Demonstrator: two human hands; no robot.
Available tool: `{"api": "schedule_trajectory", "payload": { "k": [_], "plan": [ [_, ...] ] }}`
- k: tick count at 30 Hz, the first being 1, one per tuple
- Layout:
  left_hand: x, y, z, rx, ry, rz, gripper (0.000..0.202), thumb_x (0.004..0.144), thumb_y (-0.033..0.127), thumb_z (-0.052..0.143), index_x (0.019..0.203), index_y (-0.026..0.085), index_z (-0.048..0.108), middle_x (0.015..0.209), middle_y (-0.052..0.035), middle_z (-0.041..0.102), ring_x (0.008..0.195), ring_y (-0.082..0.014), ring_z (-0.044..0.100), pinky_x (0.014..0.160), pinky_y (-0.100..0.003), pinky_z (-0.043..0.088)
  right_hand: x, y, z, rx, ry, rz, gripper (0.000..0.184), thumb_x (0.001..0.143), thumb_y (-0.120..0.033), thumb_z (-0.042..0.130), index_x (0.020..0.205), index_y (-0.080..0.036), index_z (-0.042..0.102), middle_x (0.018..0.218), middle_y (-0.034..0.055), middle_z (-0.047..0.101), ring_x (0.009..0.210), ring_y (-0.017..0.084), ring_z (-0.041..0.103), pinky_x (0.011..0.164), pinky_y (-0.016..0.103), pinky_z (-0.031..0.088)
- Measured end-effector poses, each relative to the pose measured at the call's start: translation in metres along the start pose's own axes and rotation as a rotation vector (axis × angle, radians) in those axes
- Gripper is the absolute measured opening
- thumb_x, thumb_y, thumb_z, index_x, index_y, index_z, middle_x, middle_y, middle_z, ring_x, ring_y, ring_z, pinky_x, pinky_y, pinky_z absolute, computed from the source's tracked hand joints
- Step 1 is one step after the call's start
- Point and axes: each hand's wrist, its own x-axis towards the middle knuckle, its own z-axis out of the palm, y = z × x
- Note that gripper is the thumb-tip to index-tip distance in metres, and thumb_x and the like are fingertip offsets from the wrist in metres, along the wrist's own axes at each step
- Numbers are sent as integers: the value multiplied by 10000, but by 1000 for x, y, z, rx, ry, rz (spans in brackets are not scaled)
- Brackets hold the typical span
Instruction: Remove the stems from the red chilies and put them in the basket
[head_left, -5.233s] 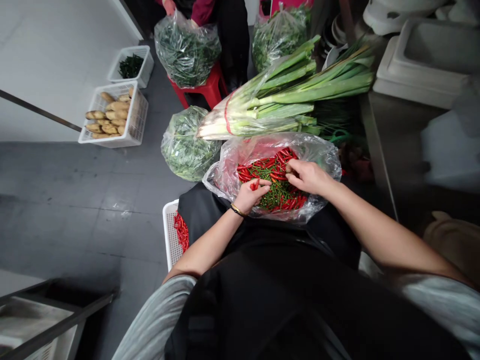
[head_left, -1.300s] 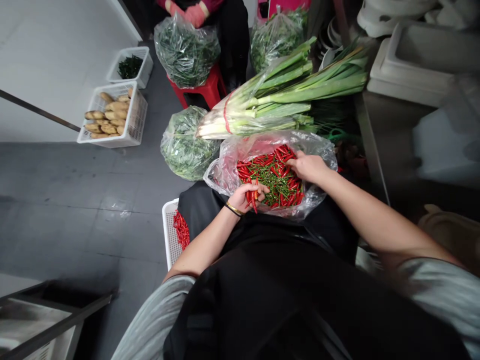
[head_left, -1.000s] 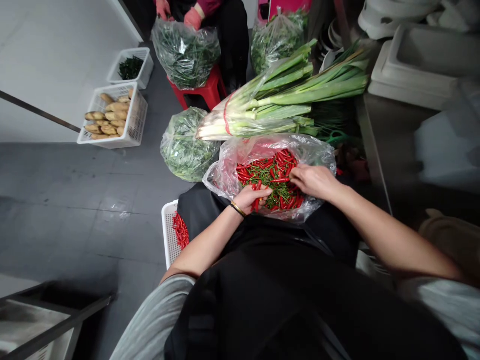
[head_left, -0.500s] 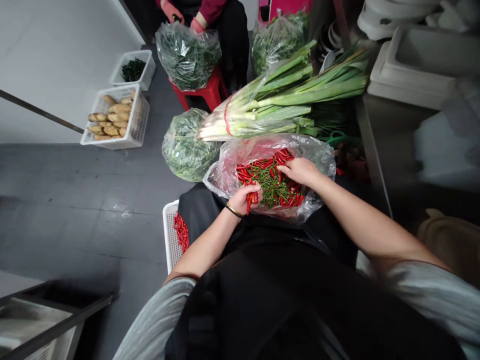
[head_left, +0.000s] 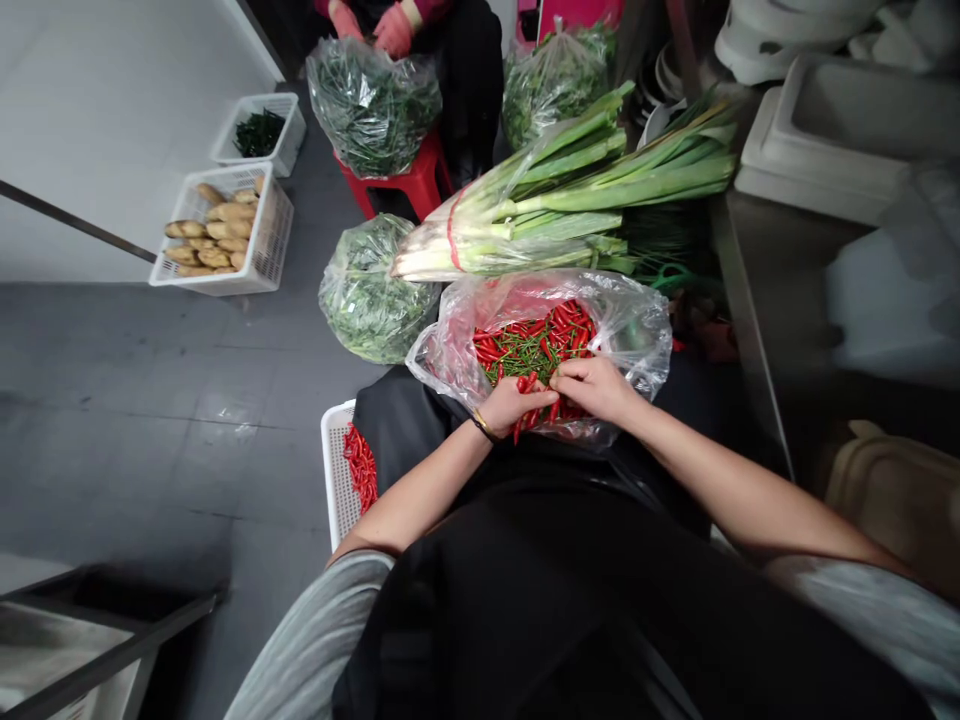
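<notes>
A clear plastic bag [head_left: 637, 330] of red chilies [head_left: 559, 328] with green stems rests on my lap. My left hand [head_left: 514, 402] is closed around a small bunch of red chilies at the bag's near edge. My right hand [head_left: 596, 388] is right beside it, fingers pinched on a chili held at my left hand. Both hands meet over the near side of the pile. A white basket [head_left: 337, 480] with a few red chilies stands on the floor by my left knee.
A bundle of long green leeks [head_left: 570, 195] lies beyond the bag. Bags of greens [head_left: 371, 295] stand on the floor and on a red stool [head_left: 409, 180], where another person's gloved hands work. A white basket of ginger [head_left: 217, 240] sits at left. A metal counter is at right.
My right hand has come back from the far side of the pile to meet my left hand at the bag's near edge. My left hand still holds its bunch of chilies.
</notes>
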Motion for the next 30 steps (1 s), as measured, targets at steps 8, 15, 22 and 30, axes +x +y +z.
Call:
{"api": "schedule_trajectory", "payload": {
  "k": [8, 15, 22, 30],
  "plan": [
    [-14, 0, -11, -334, -164, 41, 406, 593, 423, 750, 544, 151, 453, 429, 36, 412, 357, -59, 372, 340, -192, 207, 57, 16, 10, -828, -27, 137, 501, 922, -497, 376, 1017, -100, 666, 993, 186, 677, 846, 260, 646, 656, 307, 436],
    [-7, -6, -25, -387, -186, 73, 472, 587, 489, 744, 865, 140, 590, 690, -50, 645, 430, -87, 484, 311, -161, 188, 23, 20, -9, -423, -23, 174, 376, 861, -452, 485, 620, -180, 582, 632, 39, 631, 613, 156, 563, 577, 255, 365],
    [-2, -4, -4, -179, 30, 2, 420, 569, 436, 795, 709, 128, 546, 495, 47, 503, 368, -44, 401, 346, -174, 223, -21, -11, 7, 73, -107, -17, 428, 838, -531, 489, 585, -185, 490, 538, -32, 492, 528, 98, 434, 534, 230, 314],
    [-23, 7, -4, 391, -45, 133, 442, 544, 424, 805, 557, 138, 467, 493, 74, 435, 457, -32, 356, 462, -197, 261, 5, 2, 1, 362, -492, 53, 395, 786, -526, 558, 601, -190, 464, 426, -68, 448, 391, 78, 404, 418, 206, 298]
  ]
}}
